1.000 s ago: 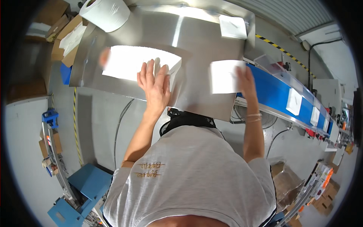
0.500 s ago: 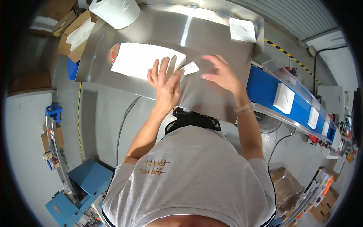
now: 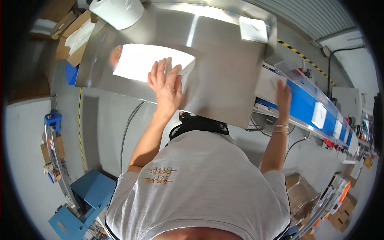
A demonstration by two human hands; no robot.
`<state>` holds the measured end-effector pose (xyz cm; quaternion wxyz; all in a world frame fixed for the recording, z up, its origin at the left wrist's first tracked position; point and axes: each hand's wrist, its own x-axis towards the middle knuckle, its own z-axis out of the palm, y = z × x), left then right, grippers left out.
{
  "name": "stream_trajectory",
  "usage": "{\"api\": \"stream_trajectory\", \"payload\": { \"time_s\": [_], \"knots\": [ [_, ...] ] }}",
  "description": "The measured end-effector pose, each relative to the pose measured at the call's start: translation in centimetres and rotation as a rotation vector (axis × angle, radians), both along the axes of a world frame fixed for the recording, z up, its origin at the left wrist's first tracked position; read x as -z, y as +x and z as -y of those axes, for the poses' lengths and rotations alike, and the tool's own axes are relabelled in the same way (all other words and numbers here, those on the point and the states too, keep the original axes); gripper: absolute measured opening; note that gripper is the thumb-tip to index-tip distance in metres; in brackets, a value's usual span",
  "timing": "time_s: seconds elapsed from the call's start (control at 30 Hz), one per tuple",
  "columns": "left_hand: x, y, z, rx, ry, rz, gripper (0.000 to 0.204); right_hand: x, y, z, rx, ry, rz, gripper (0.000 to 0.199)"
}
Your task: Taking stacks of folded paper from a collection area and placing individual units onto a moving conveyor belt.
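Observation:
My left hand (image 3: 165, 90) lies with fingers stretched over the right part of a row of flat white pieces (image 3: 138, 60), which look like paper or thin cartons, on the steel table. Toward that row's right end, a white face stands tilted beside my fingertips. At its left end sits a blurred reddish thing (image 3: 117, 55), too smeared to name. Out to the right, my right hand (image 3: 284, 96) is closed at the outer end of a flat white box (image 3: 269, 85) at the near end of the blue conveyor. Motion blurs its fingers.
More white boxes (image 3: 319, 115) lie along the blue conveyor belt (image 3: 300, 102), beside a clear guard. A white pad (image 3: 253, 30) rests in the steel table's (image 3: 224, 80) far right corner. At far left stand a large white roll (image 3: 120, 14) and an open cardboard box (image 3: 76, 42).
My right hand has moved from above the table out to the white box, which is now nearer the table. The belt's other boxes moved closer. The small white piece by my left hand is gone from view.

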<state>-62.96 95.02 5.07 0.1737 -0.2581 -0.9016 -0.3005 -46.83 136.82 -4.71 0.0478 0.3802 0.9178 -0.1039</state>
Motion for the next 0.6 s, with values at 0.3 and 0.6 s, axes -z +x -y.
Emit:
{"api": "stream_trajectory", "payload": {
  "time_s": [0.3,0.6],
  "knots": [
    [-0.2,-0.2,0.1,0.06,0.034,-0.004,0.028,-8.8,-10.3,14.1,-0.635,-0.5,-0.51,0.048],
    [-0.1,-1.0,0.9,0.011,-0.012,-0.023,0.039,-6.3,-14.6,19.1,-0.488,-1.189,-0.433,0.032]
  ]
}}
